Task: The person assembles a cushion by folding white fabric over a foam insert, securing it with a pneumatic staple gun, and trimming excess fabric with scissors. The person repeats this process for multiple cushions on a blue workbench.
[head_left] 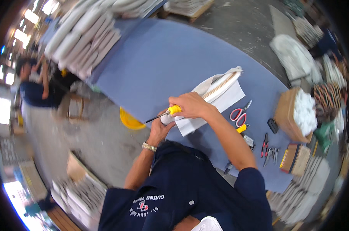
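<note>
My right hand (190, 106) is closed round the yellow handle of a screwdriver-like tool (175, 109), whose dark shaft points left, past my left hand. Below it, my left hand (159, 130), with a wristwatch (149, 147) on the wrist, grips the near end of a long padded piece (224, 85). Light fabric covers that piece, and a thin brown strip shows along its edge. It lies slantwise across the blue-grey table (155, 57), its far end up and to the right. White sheet material (233, 99) spreads out beside it. My fingers hide the tool's grip and the piece's near end.
Red-handled scissors (239, 117), pliers (265, 145) and a dark block (273, 125) lie at the right. Beyond stands a cardboard box (285, 113) of white stuffing. Stacked padded pieces (82, 42) fill the far left. A co-worker (37, 90) and a yellow basin (129, 120) are left.
</note>
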The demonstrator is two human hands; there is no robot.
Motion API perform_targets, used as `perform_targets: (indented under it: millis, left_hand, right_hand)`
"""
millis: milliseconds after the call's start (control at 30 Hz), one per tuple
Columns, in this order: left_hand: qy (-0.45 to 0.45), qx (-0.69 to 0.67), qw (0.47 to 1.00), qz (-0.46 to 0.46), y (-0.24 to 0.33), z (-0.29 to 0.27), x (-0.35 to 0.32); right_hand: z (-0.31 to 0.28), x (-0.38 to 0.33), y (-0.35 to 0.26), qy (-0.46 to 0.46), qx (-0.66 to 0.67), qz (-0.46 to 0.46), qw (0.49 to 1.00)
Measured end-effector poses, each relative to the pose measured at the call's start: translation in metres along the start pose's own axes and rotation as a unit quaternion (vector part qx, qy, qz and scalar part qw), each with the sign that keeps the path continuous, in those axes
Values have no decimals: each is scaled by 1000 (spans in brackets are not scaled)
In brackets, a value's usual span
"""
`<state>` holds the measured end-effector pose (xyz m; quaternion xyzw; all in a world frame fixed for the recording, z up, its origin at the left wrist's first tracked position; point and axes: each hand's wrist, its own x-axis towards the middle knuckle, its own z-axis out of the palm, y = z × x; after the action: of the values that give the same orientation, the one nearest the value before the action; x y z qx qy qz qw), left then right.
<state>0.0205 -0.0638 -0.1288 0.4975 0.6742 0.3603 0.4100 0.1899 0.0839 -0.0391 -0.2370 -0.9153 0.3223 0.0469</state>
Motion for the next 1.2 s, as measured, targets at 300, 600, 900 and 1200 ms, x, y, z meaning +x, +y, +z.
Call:
perform_targets:
  millis: [300, 600, 900, 1200]
  left_hand:
    - [0, -112, 993, 25, -32, -5, -30]
    - [-22, -78, 995, 66, -30, -15, -38]
    - [-41, 9, 992, 120, -16, -18, -41]
    - [-35, 15, 993, 107, -14, -18, -48]
  right_hand:
    - [52, 18, 7, 239, 205, 29, 949]
    - [42, 4, -7, 336, 421, 33, 842]
    - [42, -54, -56, 202, 377, 86, 900]
    - [41, -38, -87, 232, 195, -141, 942]
